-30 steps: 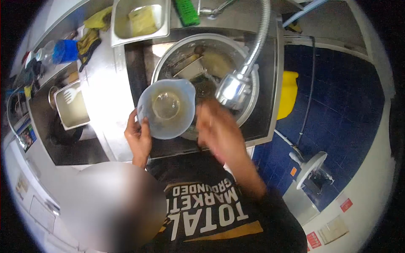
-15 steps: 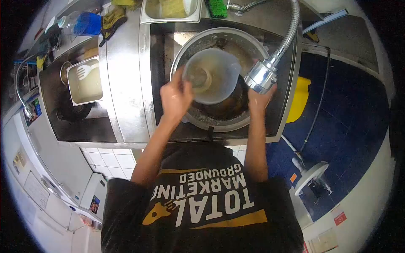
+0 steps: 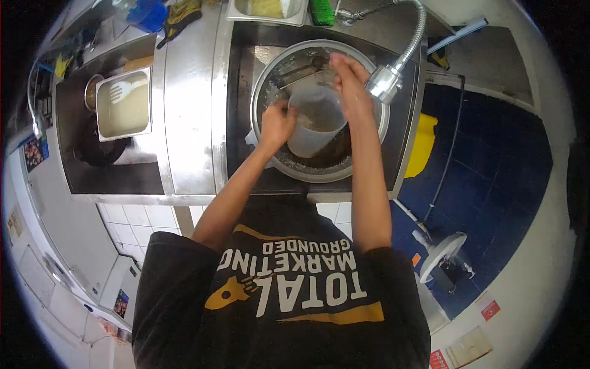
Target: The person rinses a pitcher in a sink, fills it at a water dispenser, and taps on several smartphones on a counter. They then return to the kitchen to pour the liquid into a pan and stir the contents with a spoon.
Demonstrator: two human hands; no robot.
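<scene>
A translucent plastic jug (image 3: 316, 126) is tilted inside a large round metal pot (image 3: 263, 144), which sits in the sink. My left hand (image 3: 279, 123) grips the jug by its left rim. Over the far right part of the pot is my right hand (image 3: 351, 80), its fingers curled together and slightly blurred; whether they hold anything is hidden. Close to the right of that hand hangs the chrome spray head (image 3: 384, 83) of the tap. Brownish liquid or residue shows in the pot below the jug.
To the left, a second sink contains a metal pan (image 3: 126, 126) with a white slotted spatula (image 3: 128, 89) and a dark pan (image 3: 101, 150). Along the back are a metal tray (image 3: 267, 19), a green brush (image 3: 321, 12) and gloves (image 3: 178, 21). Something yellow (image 3: 422, 147) stands right of the sink.
My right hand has moved from beneath the spray head to its left, farther back over the pot. The jug has shifted slightly right and tipped, still in my left hand. The view has shifted slightly.
</scene>
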